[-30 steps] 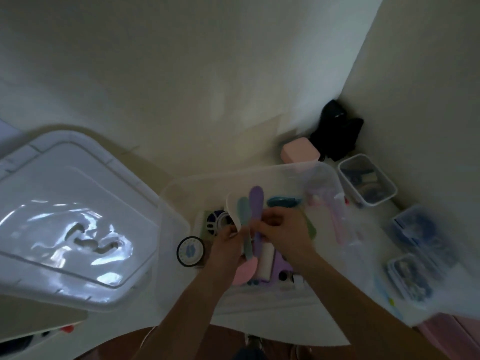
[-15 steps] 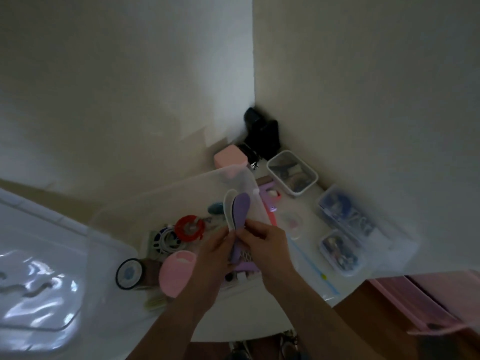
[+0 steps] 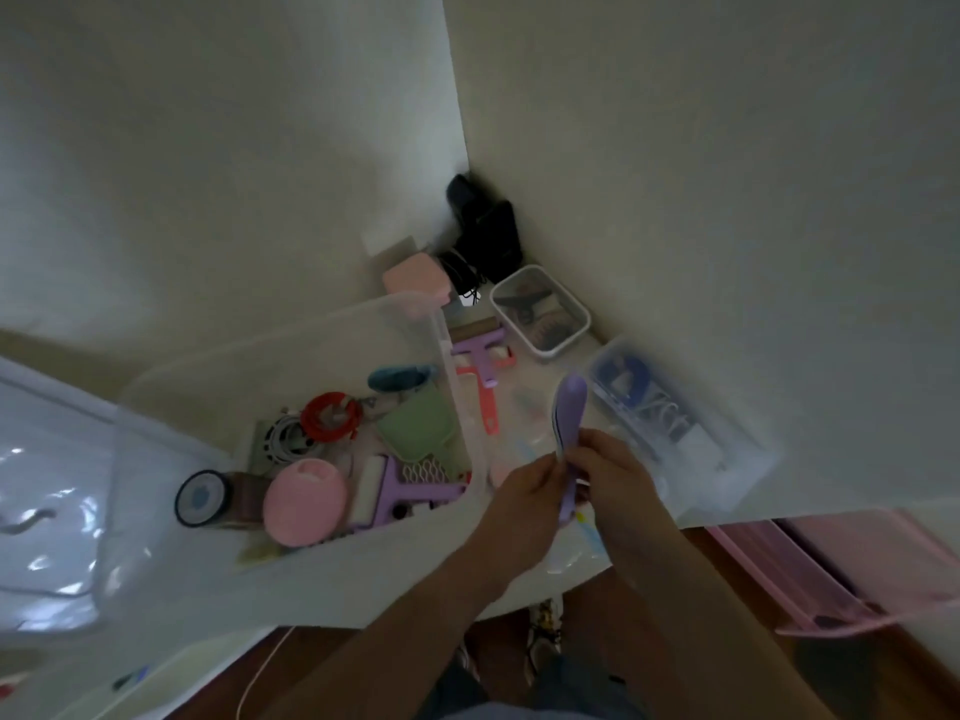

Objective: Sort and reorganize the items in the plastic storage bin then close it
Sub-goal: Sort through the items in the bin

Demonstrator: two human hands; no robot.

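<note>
Both hands now right of the plastic storage bin (image 3: 291, 543) rather than over it. Left hand (image 3: 524, 498) and right hand (image 3: 615, 478) pinching a lilac paddle-shaped item (image 3: 569, 418) (upright, other pieces stacked behind, too blurred to tell) above the tabletop (image 3: 530, 407). Bin's lid (image 3: 47, 485) far left of the hands.

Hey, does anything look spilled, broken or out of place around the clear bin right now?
Nothing spilled or visibly broken. The storage bin is open, its contents jumbled, and a pink scraper lies outside it on the table.
</note>
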